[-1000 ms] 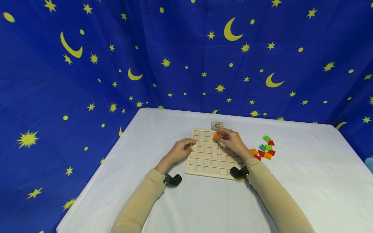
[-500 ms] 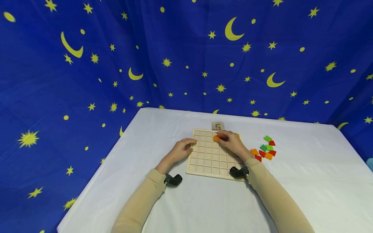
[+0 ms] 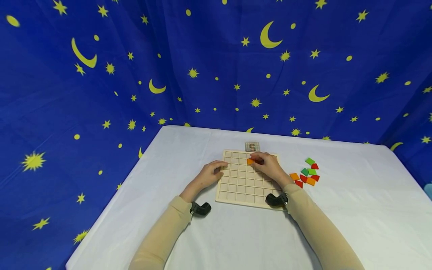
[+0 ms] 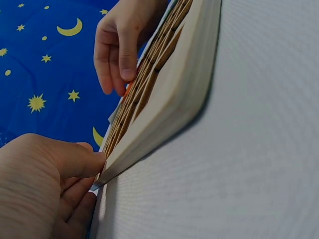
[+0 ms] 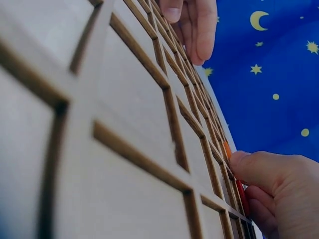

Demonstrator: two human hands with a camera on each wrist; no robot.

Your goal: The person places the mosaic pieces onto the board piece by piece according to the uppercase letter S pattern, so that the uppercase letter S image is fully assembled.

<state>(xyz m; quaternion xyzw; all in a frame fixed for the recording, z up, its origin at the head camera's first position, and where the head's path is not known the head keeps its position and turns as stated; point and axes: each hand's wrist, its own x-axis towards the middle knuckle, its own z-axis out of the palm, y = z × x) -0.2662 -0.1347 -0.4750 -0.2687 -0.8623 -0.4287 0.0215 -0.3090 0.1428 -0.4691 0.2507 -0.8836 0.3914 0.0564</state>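
1. Pinching an orange tile (image 3: 250,161) between thumb and forefinger, the right hand (image 3: 266,164) has its fingers bent down over the gridded wooden board (image 3: 236,180); the tile is in the board's upper part, near the far edge. A red tile (image 5: 242,199) shows just beside it, partly under the hand.
2. Resting at the board's left edge, the left hand (image 3: 210,173) has its fingers loosely extended, thumb and forefinger apart, touching the wooden frame.
3. The board lies flat on a table under a white cloth (image 3: 189,153). Behind and to the left hangs a blue curtain (image 3: 209,41) printed with yellow moons, stars and dots.
4. Just beyond the board's far edge lies a small pattern card (image 3: 252,146) with a gridded face and a brownish figure.
5. On the cloth to the right of the board is a loose group of tiles (image 3: 311,181): orange, red, light green and one darker green, some touching.
6. Both arms wear beige sleeves (image 3: 155,234) and black wrist cameras (image 3: 201,208). The right hand and forearm hide much of the board's right side, and that wrist's camera covers part of its near right corner.
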